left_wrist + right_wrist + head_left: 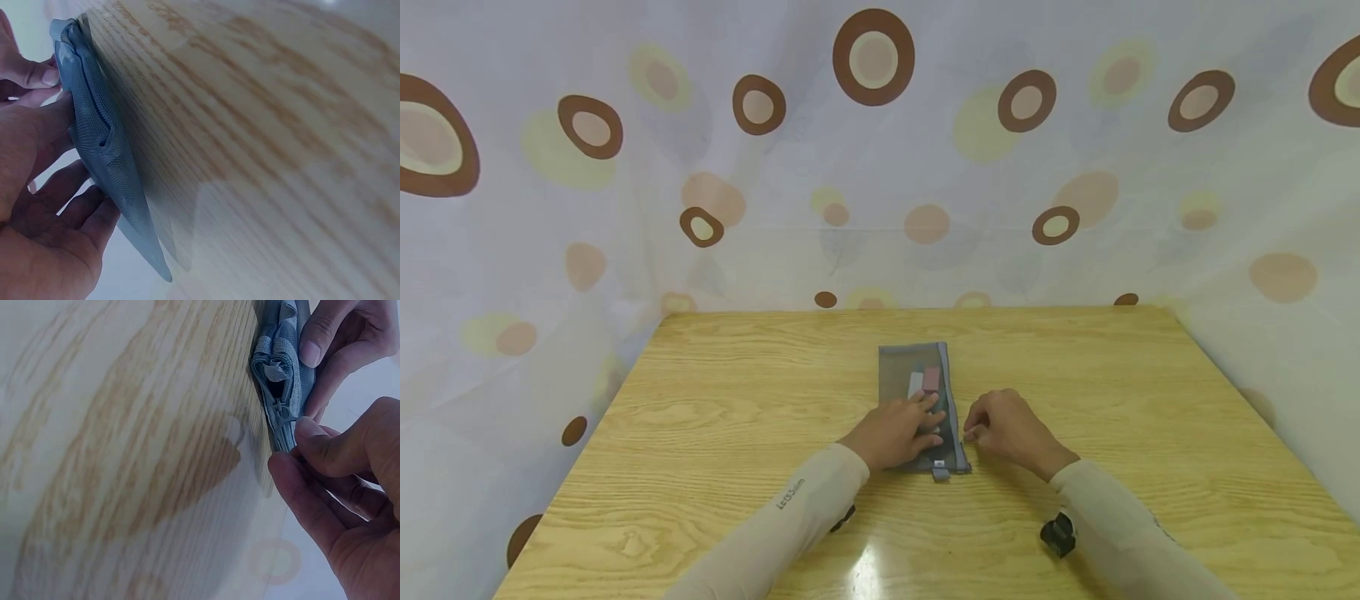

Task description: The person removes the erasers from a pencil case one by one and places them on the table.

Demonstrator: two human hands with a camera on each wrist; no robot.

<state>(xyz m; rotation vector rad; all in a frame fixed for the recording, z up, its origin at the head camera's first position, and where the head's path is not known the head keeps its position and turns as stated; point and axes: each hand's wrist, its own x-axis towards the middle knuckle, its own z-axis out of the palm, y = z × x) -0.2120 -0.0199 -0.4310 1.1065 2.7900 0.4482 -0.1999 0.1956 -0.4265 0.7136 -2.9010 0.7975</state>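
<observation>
A grey mesh zipper pouch (895, 367) lies flat on the wooden table, its zipper edge toward the right. Through the mesh show a dark pink block (931, 379) and a whitish piece (915, 383). My left hand (895, 432) rests on top of the pouch with spread fingers, pressing it down. At the zipper edge, my right hand (1009, 427) pinches the small zipper pull (286, 417) between thumb and forefinger. In the right wrist view, the pouch mouth gapes beside the pull. A small fabric tab (941, 475) sticks out at the pouch's near end.
The wooden table (737, 375) extends around the pouch on all sides. A pale curtain (925, 167) with brown and yellow circles hangs behind the table and along both sides. Dark wrist devices, one (1058, 534) under the right sleeve, sit on both forearms.
</observation>
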